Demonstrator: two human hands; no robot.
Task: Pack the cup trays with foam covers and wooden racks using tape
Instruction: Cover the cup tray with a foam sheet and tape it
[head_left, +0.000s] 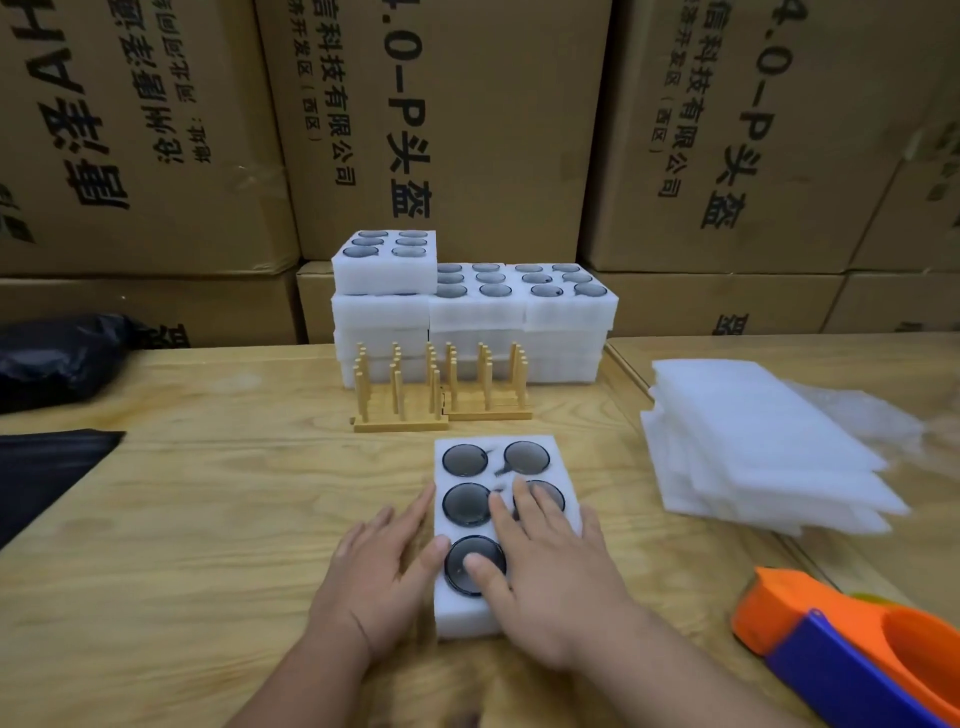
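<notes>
Nearest to us, our right hand (540, 577) lies flat with fingers spread on top of a white foam cup tray (470, 618) on the counter (208, 519), its thumb over the nearest dark cup. Our left hand (379, 571) rests, fingers straight, against the tray's left edge. We judge that we are squaring up this tray, still uncovered. Next we would need a foam cover from the pile of foam sheets (753, 457) at right, then a wooden rack (400, 389) from beyond the tray, and the orange and blue tape dispenser (841, 649) at near right. Farther off stand stacked trays (467, 317). The cardboard boxes (467, 130) behind carry Chinese print; we can read "科技有限公司" and "头盔".
</notes>
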